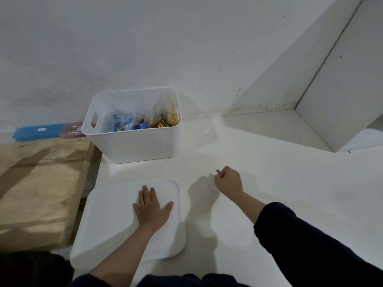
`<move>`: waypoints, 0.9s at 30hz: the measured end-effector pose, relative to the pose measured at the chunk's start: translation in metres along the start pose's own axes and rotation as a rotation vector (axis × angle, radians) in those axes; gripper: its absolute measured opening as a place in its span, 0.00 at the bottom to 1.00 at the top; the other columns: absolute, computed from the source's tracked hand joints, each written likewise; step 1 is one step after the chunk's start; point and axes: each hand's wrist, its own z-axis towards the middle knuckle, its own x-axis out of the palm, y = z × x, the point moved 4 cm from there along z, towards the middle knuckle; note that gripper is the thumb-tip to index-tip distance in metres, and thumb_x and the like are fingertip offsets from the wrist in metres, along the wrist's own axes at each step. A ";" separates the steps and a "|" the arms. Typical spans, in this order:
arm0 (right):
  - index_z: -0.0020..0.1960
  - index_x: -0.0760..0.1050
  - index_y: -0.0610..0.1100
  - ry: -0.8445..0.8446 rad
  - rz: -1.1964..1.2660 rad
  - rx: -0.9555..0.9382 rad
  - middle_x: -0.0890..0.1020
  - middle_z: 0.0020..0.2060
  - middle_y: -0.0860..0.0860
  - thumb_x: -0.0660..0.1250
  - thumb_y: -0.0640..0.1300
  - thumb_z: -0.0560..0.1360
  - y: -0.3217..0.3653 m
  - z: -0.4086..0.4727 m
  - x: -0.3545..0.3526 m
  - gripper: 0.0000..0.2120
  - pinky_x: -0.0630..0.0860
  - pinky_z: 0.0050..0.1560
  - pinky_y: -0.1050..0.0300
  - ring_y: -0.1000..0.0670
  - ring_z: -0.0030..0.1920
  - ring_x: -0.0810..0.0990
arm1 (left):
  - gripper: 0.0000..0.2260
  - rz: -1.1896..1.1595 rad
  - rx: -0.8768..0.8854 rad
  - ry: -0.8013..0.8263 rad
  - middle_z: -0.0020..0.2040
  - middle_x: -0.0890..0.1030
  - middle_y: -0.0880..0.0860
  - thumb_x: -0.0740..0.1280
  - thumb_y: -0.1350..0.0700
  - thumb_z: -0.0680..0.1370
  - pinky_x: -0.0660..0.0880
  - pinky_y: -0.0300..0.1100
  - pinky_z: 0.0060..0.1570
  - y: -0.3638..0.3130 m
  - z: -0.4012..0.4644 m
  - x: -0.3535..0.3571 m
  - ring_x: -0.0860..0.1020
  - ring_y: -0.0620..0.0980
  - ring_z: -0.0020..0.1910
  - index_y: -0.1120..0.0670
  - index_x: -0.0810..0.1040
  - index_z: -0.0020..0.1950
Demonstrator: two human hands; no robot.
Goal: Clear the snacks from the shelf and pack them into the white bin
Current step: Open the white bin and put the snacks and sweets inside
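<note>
The white bin (pixel 132 145) stands on the white counter against the wall, with handle cut-outs in its sides. Inside lie several snack packets (pixel 141 123): blue ones, a brown one and a clear bag of yellowish chips. A flat white lid (pixel 107 220) lies on the counter in front of the bin. My left hand (pixel 152 208) rests flat on the lid, fingers straight and spread. My right hand (pixel 228 180) hovers over the bare counter to the lid's right, fingers curled into a loose fist with nothing visible in it.
A white shelf unit (pixel 342 96) stands at the right, its visible opening showing no items. A blue case (pixel 37 132) and a pink case (pixel 72 129) lie left of the bin. A plywood surface (pixel 41 183) sits lower on the left, past the counter's edge.
</note>
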 end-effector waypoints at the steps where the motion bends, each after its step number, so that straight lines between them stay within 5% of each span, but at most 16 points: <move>1: 0.41 0.72 0.39 -0.024 0.114 -0.027 0.77 0.37 0.48 0.63 0.43 0.74 0.020 -0.001 -0.001 0.07 0.67 0.35 0.60 0.47 0.39 0.75 | 0.41 -0.014 0.000 0.017 0.78 0.38 0.54 0.56 0.34 0.75 0.45 0.59 0.74 0.001 0.001 -0.003 0.40 0.54 0.77 0.55 0.44 0.78; 7: 0.42 0.73 0.39 -0.093 0.556 -0.227 0.79 0.40 0.47 0.61 0.42 0.75 0.141 0.000 -0.015 0.07 0.71 0.40 0.57 0.47 0.41 0.77 | 0.45 0.019 0.012 0.126 0.78 0.37 0.53 0.60 0.33 0.72 0.48 0.58 0.74 0.007 0.004 -0.011 0.40 0.54 0.77 0.53 0.42 0.78; 11: 0.52 0.76 0.41 -0.056 0.457 -0.401 0.75 0.53 0.44 0.59 0.40 0.77 0.210 0.016 -0.025 0.09 0.68 0.44 0.67 0.50 0.46 0.75 | 0.45 -0.018 0.006 0.193 0.77 0.35 0.53 0.61 0.34 0.73 0.49 0.59 0.73 0.006 0.007 -0.013 0.38 0.54 0.77 0.54 0.41 0.78; 14: 0.64 0.73 0.43 0.051 0.291 -0.475 0.74 0.62 0.43 0.58 0.43 0.79 0.242 0.031 -0.022 0.15 0.64 0.52 0.70 0.48 0.60 0.74 | 0.44 -0.116 -0.008 0.167 0.78 0.38 0.53 0.63 0.35 0.73 0.49 0.59 0.73 0.006 0.007 -0.016 0.40 0.53 0.77 0.54 0.45 0.78; 16: 0.66 0.71 0.43 0.065 0.268 -0.472 0.73 0.64 0.43 0.58 0.43 0.79 0.242 0.034 -0.018 0.16 0.64 0.54 0.66 0.46 0.62 0.73 | 0.42 -0.169 -0.005 0.159 0.78 0.40 0.52 0.64 0.37 0.73 0.48 0.59 0.72 0.008 0.009 -0.019 0.41 0.52 0.77 0.54 0.48 0.78; 21: 0.59 0.74 0.41 0.034 0.215 -0.444 0.72 0.58 0.42 0.60 0.40 0.77 0.190 0.019 0.010 0.12 0.71 0.52 0.59 0.47 0.48 0.77 | 0.37 -0.188 0.012 0.097 0.78 0.43 0.57 0.61 0.40 0.76 0.50 0.50 0.75 0.021 0.008 -0.023 0.46 0.54 0.78 0.57 0.51 0.77; 27: 0.63 0.70 0.40 0.246 -0.023 -0.242 0.70 0.61 0.40 0.61 0.41 0.77 0.096 -0.034 0.074 0.16 0.73 0.58 0.53 0.40 0.54 0.78 | 0.31 -0.204 -0.202 -0.181 0.78 0.52 0.58 0.59 0.43 0.78 0.54 0.56 0.73 0.072 -0.019 -0.029 0.52 0.56 0.77 0.58 0.58 0.75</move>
